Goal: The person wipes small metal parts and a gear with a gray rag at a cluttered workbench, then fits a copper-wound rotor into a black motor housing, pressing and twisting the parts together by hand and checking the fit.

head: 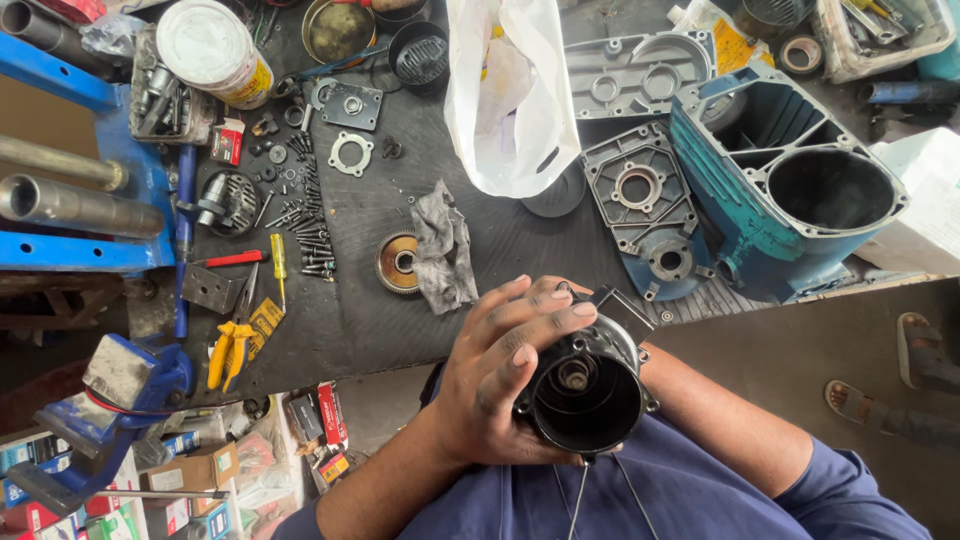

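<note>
Holding a round black motor part (585, 385) close to the chest, above the table edge (330, 365)
Left hand (505, 375) curls over its side, fingers (545, 310) bent on top; right hand is hidden behind it, grip unclear

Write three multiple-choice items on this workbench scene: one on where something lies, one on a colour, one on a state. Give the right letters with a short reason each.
1. Where does the grey rag lie?
A. On the black mat, beside the round gear
B. Inside the blue housing
C. On the floor

2. What colour are the handles of the pliers?
A. Green
B. Yellow
C. White

3. How is the black motor housing held?
A. Lying on the mat untouched
B. Clamped in the vise
C. Gripped by the left hand, off the bench

Answers: 1 A, the rag sits on the mat next to the gear. 2 B, both handles show yellow. 3 C, the fingers wrap its rim above the lap.
</note>
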A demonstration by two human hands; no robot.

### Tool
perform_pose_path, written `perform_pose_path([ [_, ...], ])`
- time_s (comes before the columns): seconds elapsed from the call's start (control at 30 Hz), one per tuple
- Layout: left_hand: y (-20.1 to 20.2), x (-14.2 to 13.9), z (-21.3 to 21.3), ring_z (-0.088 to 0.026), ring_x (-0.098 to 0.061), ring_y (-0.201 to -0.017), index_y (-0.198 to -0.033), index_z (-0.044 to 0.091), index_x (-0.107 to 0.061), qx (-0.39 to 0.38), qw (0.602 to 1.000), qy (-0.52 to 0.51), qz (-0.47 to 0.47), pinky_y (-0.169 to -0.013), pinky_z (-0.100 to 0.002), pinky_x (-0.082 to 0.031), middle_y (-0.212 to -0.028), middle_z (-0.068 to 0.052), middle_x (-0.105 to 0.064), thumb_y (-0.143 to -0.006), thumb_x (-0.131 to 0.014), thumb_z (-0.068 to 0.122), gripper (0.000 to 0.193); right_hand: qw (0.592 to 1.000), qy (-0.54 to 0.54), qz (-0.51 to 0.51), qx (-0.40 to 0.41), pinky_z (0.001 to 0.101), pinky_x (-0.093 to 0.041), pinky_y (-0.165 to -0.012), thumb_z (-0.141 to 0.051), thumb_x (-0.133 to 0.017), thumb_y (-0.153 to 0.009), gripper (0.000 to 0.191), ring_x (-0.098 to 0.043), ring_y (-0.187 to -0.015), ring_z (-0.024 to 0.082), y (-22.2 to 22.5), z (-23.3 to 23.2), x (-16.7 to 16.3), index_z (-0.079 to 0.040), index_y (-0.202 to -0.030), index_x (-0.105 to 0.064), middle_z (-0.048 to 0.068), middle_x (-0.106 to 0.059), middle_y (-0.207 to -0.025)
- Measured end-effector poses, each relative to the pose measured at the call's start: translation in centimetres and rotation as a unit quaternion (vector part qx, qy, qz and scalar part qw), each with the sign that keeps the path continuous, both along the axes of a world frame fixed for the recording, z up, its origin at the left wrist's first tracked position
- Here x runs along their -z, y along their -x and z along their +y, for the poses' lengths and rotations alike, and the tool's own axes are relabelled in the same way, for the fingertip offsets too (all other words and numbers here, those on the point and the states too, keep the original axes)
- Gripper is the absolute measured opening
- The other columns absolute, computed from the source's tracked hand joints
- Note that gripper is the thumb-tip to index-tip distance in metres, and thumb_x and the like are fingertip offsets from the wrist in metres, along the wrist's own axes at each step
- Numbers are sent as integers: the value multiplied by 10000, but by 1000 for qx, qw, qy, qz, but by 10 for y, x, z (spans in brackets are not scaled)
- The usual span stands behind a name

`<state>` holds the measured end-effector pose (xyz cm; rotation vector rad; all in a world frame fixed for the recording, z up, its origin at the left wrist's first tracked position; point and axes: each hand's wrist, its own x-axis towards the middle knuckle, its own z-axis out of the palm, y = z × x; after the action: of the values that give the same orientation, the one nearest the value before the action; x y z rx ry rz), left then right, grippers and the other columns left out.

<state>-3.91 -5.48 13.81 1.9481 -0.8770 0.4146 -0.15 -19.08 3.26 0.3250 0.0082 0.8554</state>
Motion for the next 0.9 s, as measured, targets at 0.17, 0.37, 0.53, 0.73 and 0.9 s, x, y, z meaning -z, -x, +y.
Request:
perform_pose_path([
  [0.17,-2,-1,-1,-326,-589,-1426,-1699,273,12,-14,1000,0,4,-1217,-531,-425,-1515,-143,-562,-819,-899,582,1304,985,152,-51,58,342,-394,-1061,-351,-739,-890,589,-565,-1198,225,22,-9,5,-39,-1317,-479,106,-623,-1239],
  [0.37,-4,0,0,-333,-597,-1414,-1698,270,0,-13,1000,3,4,-1205,-531,-438,-1515,-144,-555,-805,-902,578,1306,973,196,-48,116,357,-340,-1151,-463,-805,-827,850,-531,-1315,258,36,-12,10,-42,-1445,-400,124,-606,-1359],
  [0.53,-5,1,0,-332,-598,-1396,-1699,265,-1,-17,1000,2,4,-1203,-535,-438,-1516,-141,-552,-817,-905,563,1297,969,-69,-24,235,372,-308,-1207,-543,-868,-771,1077,-516,-1378,288,47,42,-11,-36,-1549,-322,145,-595,-1428],
  [0.73,-4,3,0,-321,-600,-1372,-1693,257,-30,-12,1000,16,-1,-1191,-507,-462,-1502,-145,-562,-840,-901,535,1249,954,-171,-38,245,398,-368,-1167,-532,-908,-736,1177,-575,-1301,310,45,47,-19,-29,-1586,-267,185,-614,-1385],
  [0.9,-15,16,3,-367,-664,-1265,-1601,123,-219,-73,992,102,7,-1068,-444,-625,-1396,-251,-562,-919,-778,409,927,817,443,-362,69,417,-452,-1072,-447,-871,-770,1058,-628,-1197,319,1,-42,-13,-51,-1534,-256,239,-612,-1360],
])
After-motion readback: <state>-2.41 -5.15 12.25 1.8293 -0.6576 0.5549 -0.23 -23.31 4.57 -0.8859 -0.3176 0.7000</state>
